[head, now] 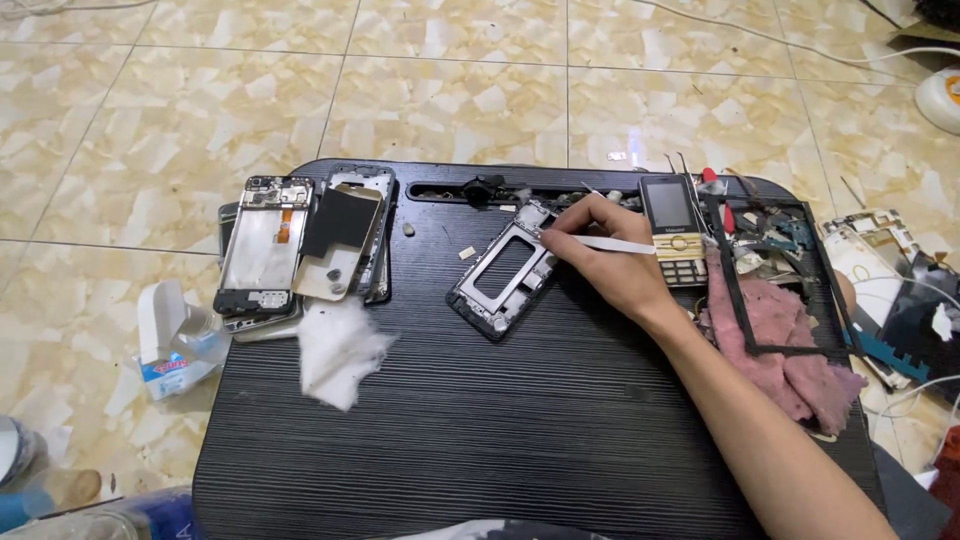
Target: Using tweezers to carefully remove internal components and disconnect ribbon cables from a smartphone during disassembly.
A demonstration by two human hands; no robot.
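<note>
The right hand [605, 250] pinches a slim white flat tool [610, 243], tip touching the black rectangular phone frame [503, 272] just left (on the dark ribbed tray [520, 420]).

Your one head camera looked steeply down and forward from close above the black worktop [520, 420], which filled the lower frame, tiled floor [450, 100] across the top.

You're working in bright, even light — soft and diffuse, with only faint shadows under your right hand [600, 250] on the worktop [520, 430]. The glossy floor tiles [450, 100] show mild sheen, no harsh glare. The middle is sharp; the near edge and bottom-left corner blur, and the lines bow slightly toward the frame's edges.
</note>
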